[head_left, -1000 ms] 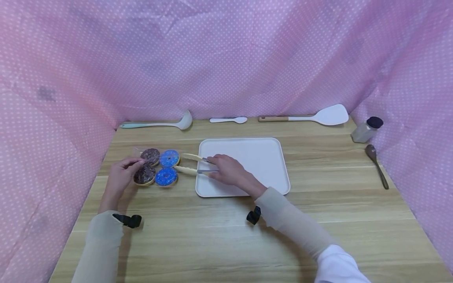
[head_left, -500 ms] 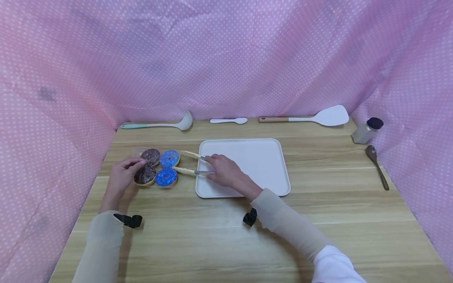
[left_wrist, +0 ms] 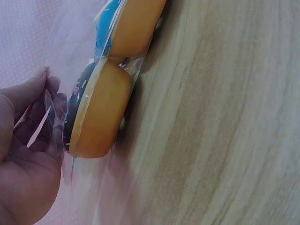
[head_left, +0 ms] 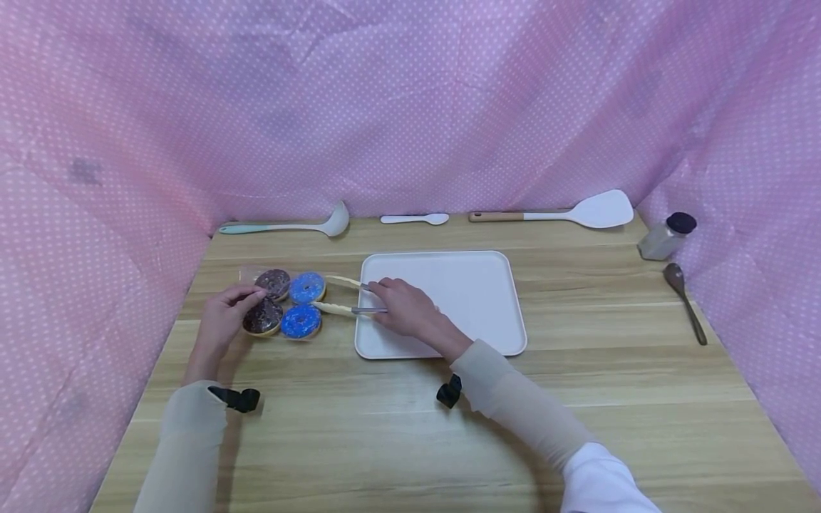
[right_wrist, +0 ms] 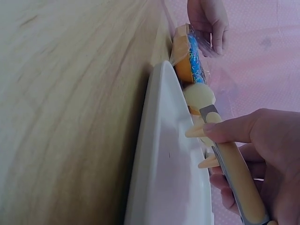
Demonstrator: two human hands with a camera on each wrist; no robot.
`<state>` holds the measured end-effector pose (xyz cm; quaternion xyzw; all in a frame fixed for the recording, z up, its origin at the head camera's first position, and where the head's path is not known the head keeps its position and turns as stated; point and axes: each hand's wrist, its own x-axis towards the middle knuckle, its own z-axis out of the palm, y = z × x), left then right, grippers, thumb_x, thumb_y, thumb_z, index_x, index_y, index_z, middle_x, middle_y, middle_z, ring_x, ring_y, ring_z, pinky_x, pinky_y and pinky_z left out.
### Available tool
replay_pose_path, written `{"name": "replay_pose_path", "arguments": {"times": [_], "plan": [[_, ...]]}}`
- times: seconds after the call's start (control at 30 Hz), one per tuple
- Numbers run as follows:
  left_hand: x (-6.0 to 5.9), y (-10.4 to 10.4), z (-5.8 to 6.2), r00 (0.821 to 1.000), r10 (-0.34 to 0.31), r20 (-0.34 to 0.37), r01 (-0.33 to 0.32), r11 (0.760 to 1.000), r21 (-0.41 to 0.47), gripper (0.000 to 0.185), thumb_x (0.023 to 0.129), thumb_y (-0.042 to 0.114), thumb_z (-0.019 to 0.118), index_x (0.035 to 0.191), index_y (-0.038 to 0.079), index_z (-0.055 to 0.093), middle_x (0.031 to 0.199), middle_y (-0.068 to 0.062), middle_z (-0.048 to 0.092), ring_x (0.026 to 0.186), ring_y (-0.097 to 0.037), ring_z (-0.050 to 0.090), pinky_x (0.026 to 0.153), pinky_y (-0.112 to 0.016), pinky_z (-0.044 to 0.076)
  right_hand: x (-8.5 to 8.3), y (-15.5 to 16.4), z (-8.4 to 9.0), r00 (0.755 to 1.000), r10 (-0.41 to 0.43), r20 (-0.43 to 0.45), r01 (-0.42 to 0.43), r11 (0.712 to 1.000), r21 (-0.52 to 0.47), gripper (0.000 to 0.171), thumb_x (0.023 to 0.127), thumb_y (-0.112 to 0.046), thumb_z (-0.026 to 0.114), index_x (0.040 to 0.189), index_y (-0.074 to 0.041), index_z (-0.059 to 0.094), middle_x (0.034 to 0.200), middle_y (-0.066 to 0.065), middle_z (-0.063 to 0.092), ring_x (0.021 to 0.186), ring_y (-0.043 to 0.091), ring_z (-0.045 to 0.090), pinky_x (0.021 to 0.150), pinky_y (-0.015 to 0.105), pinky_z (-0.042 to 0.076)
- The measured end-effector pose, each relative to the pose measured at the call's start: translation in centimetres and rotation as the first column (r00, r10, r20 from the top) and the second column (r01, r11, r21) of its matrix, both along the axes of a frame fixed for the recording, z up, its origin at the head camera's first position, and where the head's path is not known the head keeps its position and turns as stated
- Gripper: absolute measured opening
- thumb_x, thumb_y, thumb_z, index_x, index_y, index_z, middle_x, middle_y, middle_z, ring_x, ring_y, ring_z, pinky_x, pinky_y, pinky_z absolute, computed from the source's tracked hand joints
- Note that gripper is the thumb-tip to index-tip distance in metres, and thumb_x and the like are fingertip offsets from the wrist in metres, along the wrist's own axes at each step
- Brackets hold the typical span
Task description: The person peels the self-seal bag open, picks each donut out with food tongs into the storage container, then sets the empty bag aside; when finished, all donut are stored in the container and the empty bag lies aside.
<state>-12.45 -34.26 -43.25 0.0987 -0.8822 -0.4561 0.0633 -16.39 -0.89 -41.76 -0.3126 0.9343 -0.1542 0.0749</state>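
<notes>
My left hand pinches the edge of a clear plastic bag between thumb and fingers. Inside the bag are two chocolate-topped donuts, one of them the near chocolate donut, and two blue-topped ones, such as the near blue donut, all with sprinkles. With my right hand I grip a pair of tongs with cream tips and metal arms. The spread tongs point left, their tips right at the blue donuts. Beneath the right hand lies a white tray.
Along the back edge lie a ladle, a small white spoon and a spatula. A dark-lidded jar and a brown spoon are at the right. Pink dotted cloth surrounds the wooden table.
My right hand has shifted slightly left with the tongs, bringing their tips closer to the blue donuts. The left hand stays nearly still at the bag.
</notes>
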Motion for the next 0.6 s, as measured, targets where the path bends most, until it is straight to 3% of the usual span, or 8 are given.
{"name": "replay_pose_path", "arguments": {"times": [0.33,0.6], "plan": [[0.0,-0.1,-0.1,1.0,0.014,-0.009,-0.014,1.0,0.024,0.037,0.092,0.034,0.063,0.111,0.002,0.067,0.094,0.024,0.06,0.092,0.006,0.053,0.077,-0.007,0.041,0.6,0.2,0.0,0.998,-0.014,-0.059,0.014,1.0,-0.013,0.052,0.089,-0.028,0.066,0.137,-0.014,0.05,0.123,0.003,0.06,0.105,0.018,0.059,0.084,0.033,0.053],[0.0,-0.3,0.0,1.0,-0.006,-0.026,0.007,0.999,0.053,0.034,0.093,0.026,0.063,0.112,-0.002,0.066,0.093,0.028,0.06,0.087,0.005,0.054,0.071,-0.009,0.045,1.1,1.0,0.3,0.999,-0.033,-0.037,0.03,0.998,-0.062,0.053,0.088,-0.028,0.067,0.137,-0.015,0.051,0.122,0.004,0.061,0.106,0.02,0.059,0.084,0.036,0.053]]}}
